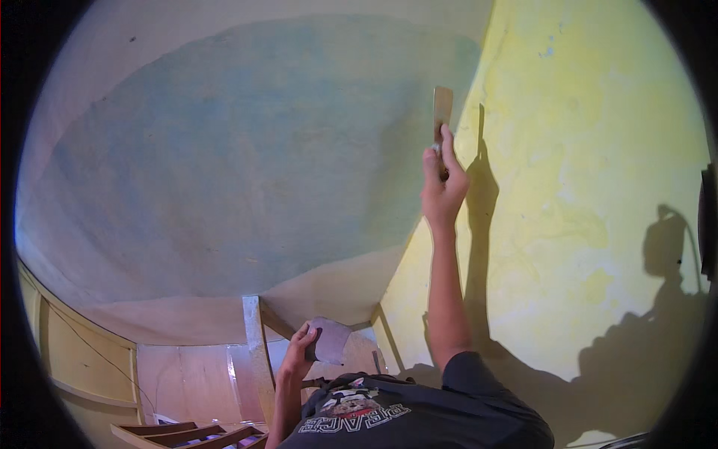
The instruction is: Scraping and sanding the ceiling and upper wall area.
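Gripping the scraper (443,105) in my right hand (444,187), I have its flat blade pointing up, near where the right edge of the pale panel (112,52) meets the yellow wall (591,142). I cannot tell whether the blade touches either one. My index finger reaches along the scraper toward the blade, with my thumb beside it. My left hand (298,355), lower down, grasps the left edge of a grey-purple sheet (330,343), just right of the wooden post (258,352) as I see it. A broad grey-green patch (254,150) covers most of the panel and runs to its right edge. My arm and the scraper cast a shadow (481,202) on the wall. My dark shirt (449,423) has a pale print.
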Available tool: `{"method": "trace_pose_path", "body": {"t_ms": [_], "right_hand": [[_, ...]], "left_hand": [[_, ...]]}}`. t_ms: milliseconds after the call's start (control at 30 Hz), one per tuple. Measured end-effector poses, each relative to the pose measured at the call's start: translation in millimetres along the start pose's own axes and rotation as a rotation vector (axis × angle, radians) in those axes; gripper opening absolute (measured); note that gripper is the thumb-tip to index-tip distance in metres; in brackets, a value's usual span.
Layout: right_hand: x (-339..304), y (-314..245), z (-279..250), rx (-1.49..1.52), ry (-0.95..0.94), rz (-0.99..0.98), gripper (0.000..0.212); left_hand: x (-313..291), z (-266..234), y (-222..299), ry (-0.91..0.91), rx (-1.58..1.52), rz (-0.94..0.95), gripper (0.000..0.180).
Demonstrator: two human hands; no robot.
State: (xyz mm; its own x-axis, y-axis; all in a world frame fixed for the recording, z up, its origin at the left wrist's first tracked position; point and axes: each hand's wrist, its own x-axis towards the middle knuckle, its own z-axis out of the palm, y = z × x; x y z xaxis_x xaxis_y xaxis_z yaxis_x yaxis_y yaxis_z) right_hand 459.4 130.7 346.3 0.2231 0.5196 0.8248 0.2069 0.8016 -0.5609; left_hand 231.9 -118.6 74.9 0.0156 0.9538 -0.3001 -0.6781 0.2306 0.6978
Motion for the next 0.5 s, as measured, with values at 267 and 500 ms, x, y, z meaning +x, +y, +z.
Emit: {"method": "trace_pose_path", "body": {"t_ms": [267, 500], "right_hand": [[30, -48, 47, -0.301, -0.105, -0.146, 0.046], [23, -65, 82, -0.338, 0.0, -0.166, 0.045]], "left_hand": [[-42, -48, 12, -0.024, 0.017, 0.035, 0.045], [-64, -49, 30, 0.017, 0.068, 0.087, 0.05]]}}
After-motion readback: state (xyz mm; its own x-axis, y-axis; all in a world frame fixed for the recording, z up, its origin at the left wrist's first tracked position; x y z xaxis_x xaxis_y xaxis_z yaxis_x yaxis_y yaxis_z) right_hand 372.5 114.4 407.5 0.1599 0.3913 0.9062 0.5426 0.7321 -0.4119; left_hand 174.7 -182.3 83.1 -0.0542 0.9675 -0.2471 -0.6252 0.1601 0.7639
